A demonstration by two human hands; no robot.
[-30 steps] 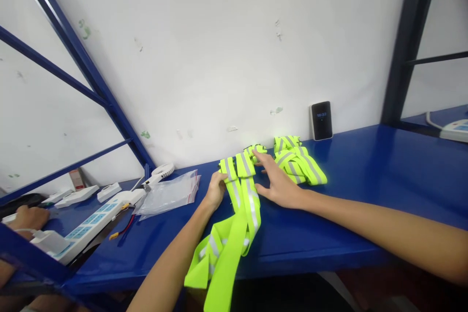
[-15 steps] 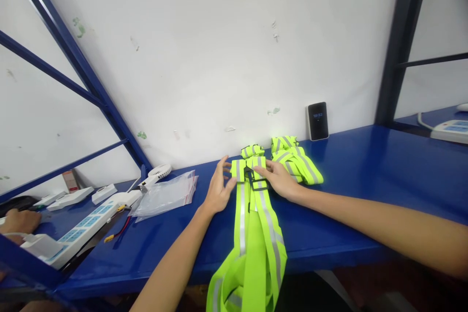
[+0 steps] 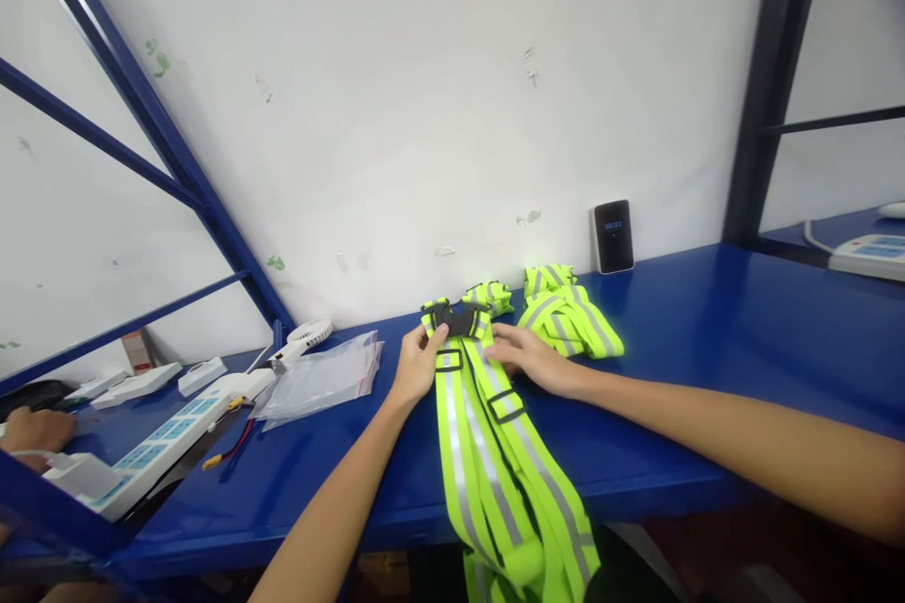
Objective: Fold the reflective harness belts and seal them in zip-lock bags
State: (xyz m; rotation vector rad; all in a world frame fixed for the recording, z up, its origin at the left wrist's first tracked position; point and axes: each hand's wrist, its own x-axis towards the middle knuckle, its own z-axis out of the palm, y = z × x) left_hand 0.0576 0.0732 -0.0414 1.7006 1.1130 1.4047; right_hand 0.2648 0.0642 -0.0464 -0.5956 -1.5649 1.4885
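Observation:
A neon-yellow reflective strap belt [image 3: 487,452] with silver stripes lies on the blue shelf [image 3: 679,367] and hangs over its front edge. Its black buckle [image 3: 452,317] sits at the far end. My left hand [image 3: 419,363] pinches the strap just below the buckle, fingers closed on it. My right hand [image 3: 527,363] rests on the strap's right side with fingers laid flat. Folded reflective belts [image 3: 566,316] are piled just beyond my right hand.
Clear zip bags [image 3: 321,379] lie to the left, with a small white fan [image 3: 305,335], a white power strip [image 3: 166,441] and white boxes. A black device [image 3: 612,236] leans on the wall. Another person's hand [image 3: 32,429] is at far left. Blue rack struts frame both sides.
The belt has been spread out flat and longer, its black buckle now showing at the far end. My left hand moved onto the strap and pinched it; my right hand slid down.

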